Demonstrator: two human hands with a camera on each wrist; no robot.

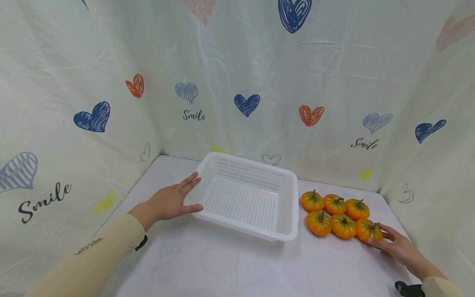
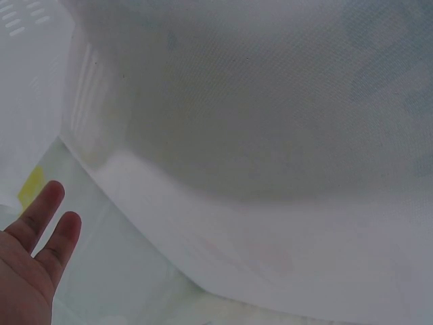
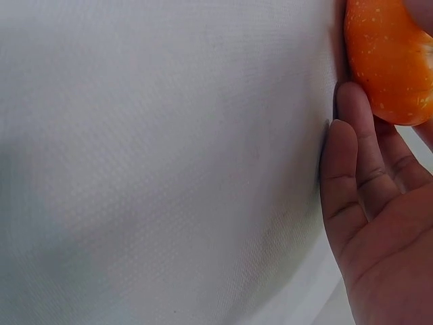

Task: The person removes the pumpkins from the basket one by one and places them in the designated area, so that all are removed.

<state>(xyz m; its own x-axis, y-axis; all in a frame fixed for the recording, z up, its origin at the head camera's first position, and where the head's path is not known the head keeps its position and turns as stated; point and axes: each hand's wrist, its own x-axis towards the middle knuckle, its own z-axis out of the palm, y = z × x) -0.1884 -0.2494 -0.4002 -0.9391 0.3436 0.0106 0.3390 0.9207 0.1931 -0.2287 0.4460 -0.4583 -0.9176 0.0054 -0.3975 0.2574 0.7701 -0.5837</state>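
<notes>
A white plastic basket with slotted walls stands mid-table. My left hand rests on its left rim, thumb and fingers spread and fairly straight. In the left wrist view, two extended fingers of that hand show beside the basket's wall. Several small orange pumpkins with green-streaked tops sit in two rows right of the basket. The front right mini pumpkin is between the thumb and fingers of my right hand. From the right wrist, this hand reaches round the pumpkin's orange side, fingertips against the tabletop.
A white cloth covers the table. Behind and at both sides hangs a pale curtain printed with hearts and "Smile". The back row of pumpkins lies close to the basket's right wall and the table's rear edge.
</notes>
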